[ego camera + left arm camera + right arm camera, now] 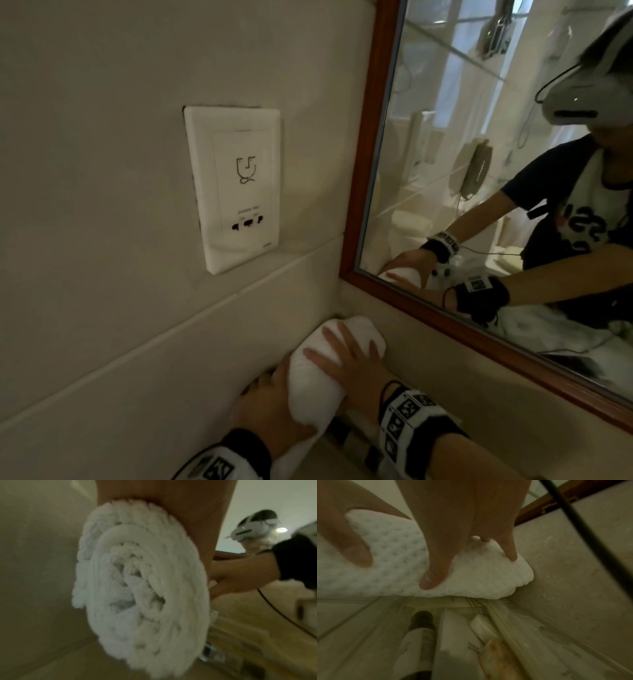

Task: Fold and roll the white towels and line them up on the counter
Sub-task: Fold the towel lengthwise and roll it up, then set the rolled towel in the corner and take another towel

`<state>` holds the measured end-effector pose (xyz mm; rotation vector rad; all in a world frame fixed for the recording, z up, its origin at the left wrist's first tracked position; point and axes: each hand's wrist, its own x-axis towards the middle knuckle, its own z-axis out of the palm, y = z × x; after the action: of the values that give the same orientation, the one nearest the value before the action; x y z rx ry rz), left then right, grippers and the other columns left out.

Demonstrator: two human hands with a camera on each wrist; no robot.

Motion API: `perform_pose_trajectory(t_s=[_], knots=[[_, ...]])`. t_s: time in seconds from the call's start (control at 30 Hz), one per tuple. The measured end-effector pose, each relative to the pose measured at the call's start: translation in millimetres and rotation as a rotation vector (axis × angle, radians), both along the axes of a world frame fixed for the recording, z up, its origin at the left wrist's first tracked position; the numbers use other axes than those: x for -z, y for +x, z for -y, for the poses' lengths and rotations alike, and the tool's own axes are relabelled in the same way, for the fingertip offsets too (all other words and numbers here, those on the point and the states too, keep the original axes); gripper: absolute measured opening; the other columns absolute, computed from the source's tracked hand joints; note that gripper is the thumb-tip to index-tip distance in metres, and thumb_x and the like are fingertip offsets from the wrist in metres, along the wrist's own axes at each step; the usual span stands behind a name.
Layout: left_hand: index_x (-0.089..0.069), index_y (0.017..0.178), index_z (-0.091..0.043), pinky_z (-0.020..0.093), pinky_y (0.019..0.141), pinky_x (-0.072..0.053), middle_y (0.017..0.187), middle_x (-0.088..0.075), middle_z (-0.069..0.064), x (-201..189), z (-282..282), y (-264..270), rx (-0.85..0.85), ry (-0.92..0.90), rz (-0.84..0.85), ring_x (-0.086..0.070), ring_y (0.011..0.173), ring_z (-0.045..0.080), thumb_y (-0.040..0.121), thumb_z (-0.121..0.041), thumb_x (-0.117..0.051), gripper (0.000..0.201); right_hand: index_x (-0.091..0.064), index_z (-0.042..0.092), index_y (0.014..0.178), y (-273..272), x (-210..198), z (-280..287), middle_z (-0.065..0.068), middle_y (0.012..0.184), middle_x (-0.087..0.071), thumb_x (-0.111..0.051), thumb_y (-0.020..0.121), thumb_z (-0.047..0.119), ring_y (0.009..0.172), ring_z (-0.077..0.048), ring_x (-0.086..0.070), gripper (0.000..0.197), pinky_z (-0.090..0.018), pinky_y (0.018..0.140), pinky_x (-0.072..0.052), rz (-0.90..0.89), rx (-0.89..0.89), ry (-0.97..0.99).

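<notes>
A rolled white towel (pixel 318 373) with a waffle weave is held close to the corner where the tiled wall meets the mirror wall. My left hand (pixel 267 401) cups its near end from the left and underneath. My right hand (pixel 342 356) lies over the top of the roll, fingers (pixel 436 568) spread across it and thumb (pixel 353 547) on the other side. The left wrist view shows the roll's spiral end (pixel 142 588) close up and blurred, with my left hand (pixel 171 513) above it. The roll (pixel 399 566) hangs a little above the items below it.
A white socket plate (pixel 236 188) is set in the wall on the left. A wood-framed mirror (pixel 479 329) runs along the right. Under the towel lie a dark-capped bottle (pixel 419 635) and wrapped toiletries (pixel 481 626). A black cable (pixel 590 540) crosses the right wrist view.
</notes>
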<state>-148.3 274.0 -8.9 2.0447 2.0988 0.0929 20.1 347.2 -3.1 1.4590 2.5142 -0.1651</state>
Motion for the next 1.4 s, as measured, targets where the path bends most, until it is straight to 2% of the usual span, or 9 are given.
perform_pose_trajectory(t_s=[0.07, 0.13, 0.33, 0.47, 0.6, 1.0, 1.13, 1.27, 1.4], knots=[[-0.028, 0.139, -0.012, 0.04, 0.088, -0.052, 0.125, -0.057, 0.016, -10, 11, 2, 0.023, 0.05, 0.035, -0.062, 0.107, 0.032, 0.037, -0.073, -0.031, 0.119, -0.031, 0.031, 0.133, -1, 1, 5, -0.006, 0.153, -0.019, -0.058, 0.064, 0.074, 0.136, -0.033, -0.033, 0.086, -0.042, 0.081, -0.057, 0.03, 0.024, 0.157], [-0.043, 0.127, -0.011, 0.04, 0.073, -0.058, 0.113, -0.066, 0.016, 2, 20, 6, 0.051, 0.064, -0.009, -0.069, 0.09, 0.031, 0.036, -0.073, -0.039, 0.11, 0.004, 0.03, 0.138, -2, -8, 10, -0.01, 0.154, 0.022, -0.069, 0.064, 0.064, 0.143, -0.036, -0.011, 0.11, -0.061, 0.105, -0.033, 0.023, -0.074, 0.162], [-0.013, 0.142, -0.006, 0.044, 0.086, -0.054, 0.129, -0.056, 0.022, 16, 21, 11, 0.078, 0.052, -0.04, -0.061, 0.111, 0.035, 0.022, -0.067, -0.071, 0.146, 0.011, 0.042, 0.145, -6, -11, 20, -0.001, 0.154, 0.028, -0.062, 0.077, 0.056, 0.141, -0.029, 0.026, 0.101, -0.068, 0.108, -0.005, -0.005, -0.092, -0.028], [0.024, 0.143, -0.009, 0.042, 0.114, -0.026, 0.154, -0.012, 0.026, 2, 19, 13, 0.108, 0.068, -0.099, -0.024, 0.141, 0.034, 0.059, -0.062, -0.069, 0.137, 0.008, 0.045, 0.144, -7, -6, 18, 0.001, 0.155, 0.026, -0.06, 0.079, 0.055, 0.142, -0.028, 0.025, 0.095, -0.069, 0.108, -0.006, -0.043, -0.096, 0.027], [-0.032, 0.136, -0.003, 0.041, 0.09, -0.051, 0.132, -0.054, 0.021, 12, 29, 5, 0.094, 0.072, -0.129, -0.055, 0.117, 0.033, 0.007, -0.063, -0.075, 0.148, 0.018, 0.051, 0.136, -10, -9, 34, 0.0, 0.154, 0.026, -0.062, 0.077, 0.055, 0.142, -0.029, 0.024, 0.1, -0.068, 0.109, -0.009, -0.011, -0.084, 0.059], [-0.009, 0.142, -0.004, 0.039, 0.107, -0.038, 0.15, -0.029, 0.021, -1, 39, 1, 0.106, 0.037, -0.156, -0.035, 0.137, 0.033, 0.025, -0.059, -0.086, 0.15, 0.007, 0.047, 0.144, -19, -7, 45, 0.003, 0.154, 0.027, -0.062, 0.082, 0.046, 0.142, -0.029, 0.025, 0.093, -0.064, 0.11, -0.011, -0.011, -0.052, 0.014], [0.027, 0.143, -0.007, 0.033, 0.118, 0.0, 0.153, 0.028, 0.007, -18, 61, -13, 0.212, -0.046, -0.081, 0.016, 0.145, 0.021, 0.072, -0.056, -0.067, 0.127, 0.012, 0.051, 0.14, -8, -17, 65, 0.001, 0.155, 0.026, -0.056, 0.086, 0.048, 0.141, -0.028, 0.027, 0.087, -0.066, 0.11, -0.01, -0.013, -0.106, 0.033], [0.035, 0.136, -0.013, 0.028, 0.117, 0.001, 0.145, 0.036, -0.005, -34, 114, -34, 0.252, -0.131, 0.001, 0.01, 0.146, 0.013, 0.046, -0.094, -0.028, 0.136, 0.009, 0.046, 0.144, 16, -32, 117, -0.001, 0.155, 0.025, -0.048, 0.091, 0.044, 0.141, -0.027, 0.026, 0.078, -0.061, 0.111, -0.011, -0.03, -0.142, 0.077], [0.024, 0.145, -0.016, 0.022, 0.114, 0.004, 0.142, 0.035, -0.011, -29, 187, -36, 0.34, -0.19, 0.07, 0.016, 0.135, 0.001, 0.042, -0.092, -0.015, 0.134, 0.02, 0.051, 0.138, 36, -29, 179, 0.003, 0.154, 0.028, -0.051, 0.081, 0.062, 0.142, -0.025, 0.025, 0.092, -0.065, 0.11, -0.006, 0.053, -0.202, -0.001]])
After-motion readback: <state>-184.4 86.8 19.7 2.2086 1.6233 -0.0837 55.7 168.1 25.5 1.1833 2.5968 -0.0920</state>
